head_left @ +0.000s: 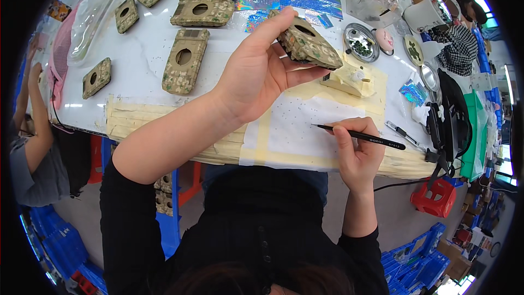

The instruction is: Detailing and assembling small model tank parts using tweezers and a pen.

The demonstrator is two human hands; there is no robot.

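Observation:
My left hand [251, 71] is raised over the table, its fingers and thumb gripping a camouflage-painted model tank hull [319, 49] by its edges. The hull is tilted, with a round hole in its top. In my right hand [357, 153] is a pair of slim black tweezers [376, 139], pinched between thumb and fingers. The tips point left over a white sheet [297, 131] dotted with tiny dark specks, too small to name. Below the held hull, a block wrapped in cream tape [349, 83] sits on the table.
More camouflage hulls [185, 60] lie at the far left and middle. A round metal dish [360, 42] holds small dark green pieces. To the right are a pen [403, 134], a black bag [453, 114] and a green tray [475, 136]. Another person's arm [39, 104] shows at left.

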